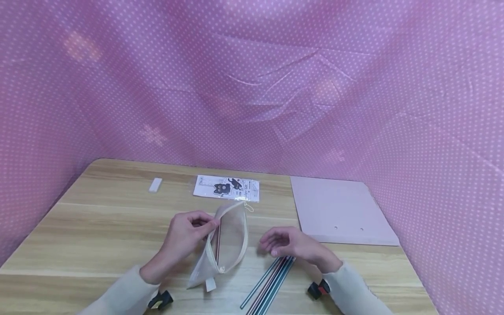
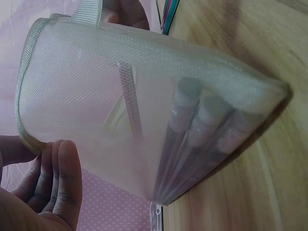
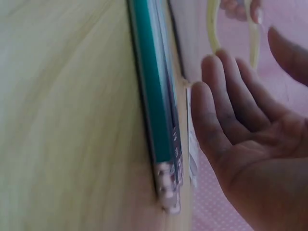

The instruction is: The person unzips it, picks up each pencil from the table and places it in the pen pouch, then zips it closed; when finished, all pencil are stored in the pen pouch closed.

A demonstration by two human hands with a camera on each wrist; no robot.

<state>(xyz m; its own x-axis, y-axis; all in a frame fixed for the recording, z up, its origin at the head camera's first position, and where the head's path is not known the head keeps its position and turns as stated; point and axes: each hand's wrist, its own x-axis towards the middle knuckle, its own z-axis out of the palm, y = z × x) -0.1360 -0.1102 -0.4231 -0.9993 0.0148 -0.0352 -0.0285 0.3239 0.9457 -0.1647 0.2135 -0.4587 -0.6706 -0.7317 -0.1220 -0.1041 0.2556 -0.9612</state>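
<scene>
My left hand (image 1: pixel 187 232) pinches the zipped rim of a pale mesh pencil pouch (image 1: pixel 200 267), whose mouth gapes toward the right. A dark reddish pencil (image 1: pixel 218 245) shows inside the opening. Through the mesh, in the left wrist view, several pencils with eraser ends (image 2: pixel 207 118) lie at the pouch's bottom. My right hand (image 1: pixel 295 246), fingers relaxed and slightly bent, hovers over the upper ends of a bundle of pencils (image 1: pixel 267 286) on the table. These are teal and dark red; eraser tips (image 3: pixel 168 192) show in the right wrist view. Nothing is in the right hand.
Behind the pouch lies a clear-wrapped ruler set (image 1: pixel 226 188) with black cat pictures. A small white block (image 1: pixel 155 184) sits to its left. At the back right is a pale pink board (image 1: pixel 342 210) with two holes. Pink dotted cloth (image 1: pixel 252 109) surrounds the wooden table (image 1: pixel 98 232).
</scene>
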